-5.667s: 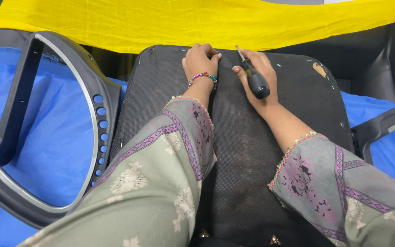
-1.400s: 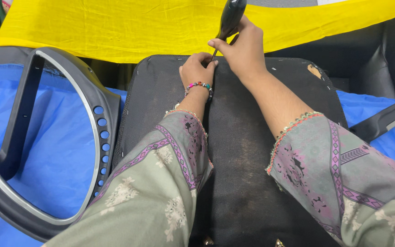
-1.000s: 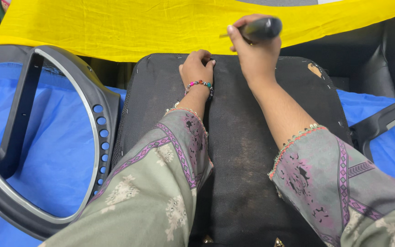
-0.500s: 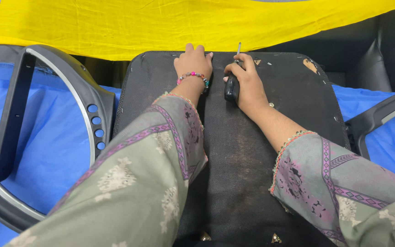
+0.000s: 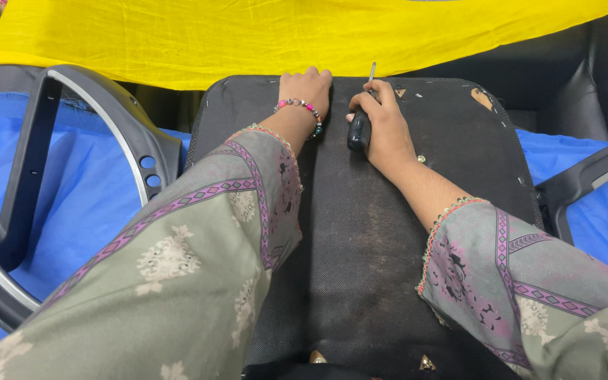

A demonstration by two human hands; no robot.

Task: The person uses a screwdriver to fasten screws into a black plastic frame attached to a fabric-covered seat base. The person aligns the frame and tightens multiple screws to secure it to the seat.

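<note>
Two hands work at the far edge of a wide black seat base (image 5: 360, 267), a flat rounded slab skinned in coarse dark fabric; we judge it stiff, fairly heavy, best gripped by its rim. Beyond it hangs a soft yellow cloth (image 5: 248, 35), and crinkled blue sheeting (image 5: 86, 204) lies on both sides. On the sheeting at left rests a curved grey plastic armrest (image 5: 29, 211), hard and smooth. Our left hand (image 5: 309, 88), with a beaded bracelet at the wrist, lies flat with fingers spread on the fabric. Our right hand (image 5: 387, 123) is clenched around a black-handled screwdriver (image 5: 360, 119), its thin metal shaft pointing at the seat's far edge; it looks light, rigid, and easiest to hold by its thick handle.
</note>
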